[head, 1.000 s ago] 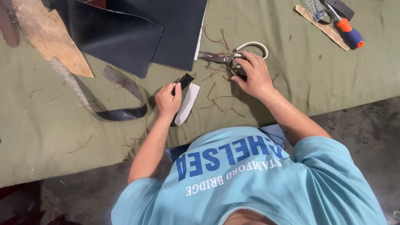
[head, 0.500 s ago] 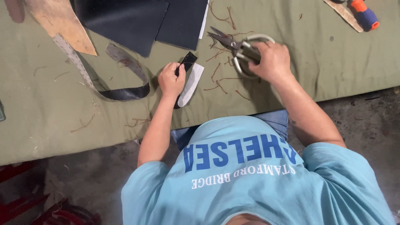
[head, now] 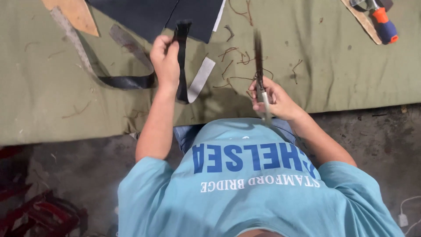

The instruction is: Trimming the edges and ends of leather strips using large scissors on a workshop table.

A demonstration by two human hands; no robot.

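Looking down past my light blue shirt [head: 245, 184], I see bare concrete floor [head: 372, 131] under me and red clutter [head: 39, 210] low at one side. Right hand [head: 274, 98] closed around the pale handles of the scissors [head: 259, 74], blades held edge-on and pointing away from me over the bench [head: 44, 101]; cannot tell whether the blades are parted. Left hand [head: 165, 61] lifted above the bench, fingers pinched shut on a dark leather strip [head: 181, 57]. The strip runs up past my fingertips, hangs down below the hand, folds, and shows a pale grey underside where its free end turns back toward the cloth. Strip and scissors sit near each other but apart, not touching. The bench is covered in olive green cloth, its near edge just beyond my knees. Thin brown trimmings [head: 232, 57] lie scattered on the cloth between my two hands. Off my left hand, a longer dark strap [head: 127, 79] curls on the cloth, one grey end angled away. Farther out, large black sheets [head: 153, 15] lie flat, touching the top of the strip in view. A tan piece [head: 79, 15] lies at the far left corner, with a grey band beside it. At the far right, a tool with an orange and blue handle [head: 385, 24] rests on a tan offcut [head: 362, 19].
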